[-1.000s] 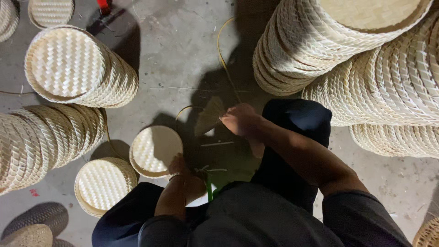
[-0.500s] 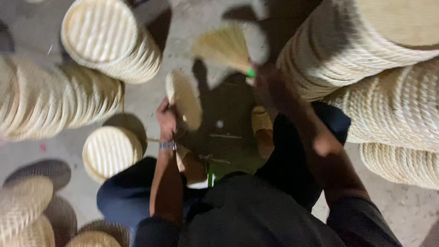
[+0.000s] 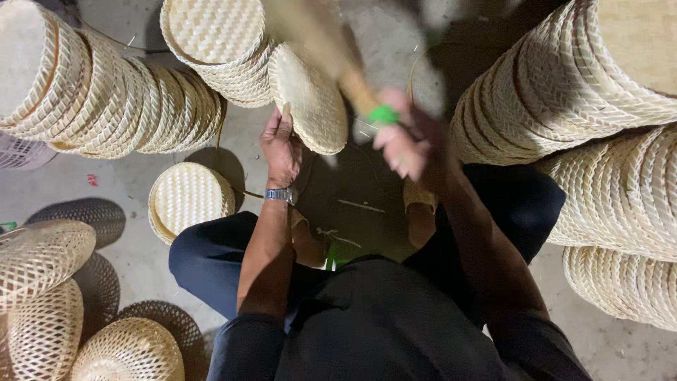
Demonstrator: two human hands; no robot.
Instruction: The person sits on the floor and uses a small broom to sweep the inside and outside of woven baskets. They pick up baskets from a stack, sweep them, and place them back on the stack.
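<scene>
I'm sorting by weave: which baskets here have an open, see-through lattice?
The domed baskets at lower left; every other stack is tightly woven, like the round tray in the left hand.

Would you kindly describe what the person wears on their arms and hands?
Both forearms are bare below short dark sleeves. The left hand is ungloved, with a silver metal wristwatch on its wrist. The right hand is bare too, motion-blurred, with no watch or ring discernible.
</scene>
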